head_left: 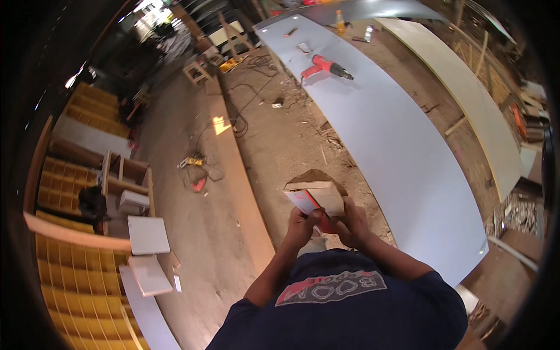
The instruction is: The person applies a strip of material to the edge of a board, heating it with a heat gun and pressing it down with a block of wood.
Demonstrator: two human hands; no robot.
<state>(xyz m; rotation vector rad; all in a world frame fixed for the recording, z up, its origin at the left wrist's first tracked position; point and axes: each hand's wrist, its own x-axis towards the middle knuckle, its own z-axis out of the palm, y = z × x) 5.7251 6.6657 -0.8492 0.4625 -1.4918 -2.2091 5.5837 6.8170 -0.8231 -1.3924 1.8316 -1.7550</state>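
Left hand (300,227) and right hand (353,223), both mine, meet in the near middle of the scene. My left hand grips a thin white-and-red packet (303,202) between thumb and fingers; my right hand closes on its red lower end. Just beyond the packet, and partly behind it, is a pale wooden block (331,200) — whether my right hand also bears on it, I cannot tell.

At the left, yellow gridded panels (76,286) stretch from near to far, with two white boards (149,234) at their near right. Next, on the floor (186,233), lies a yellow power tool (195,161) with its cable. A long brown plank (230,154) runs from near to far between the tool and my hands; a small wooden stool (196,73) stands by its far end.

Right of my hands extends a long pale-blue panel (402,169), bearing a red heat gun (322,65) toward its far end. Farther right lies a cream board (461,81) — long and narrow, well apart from my hands.
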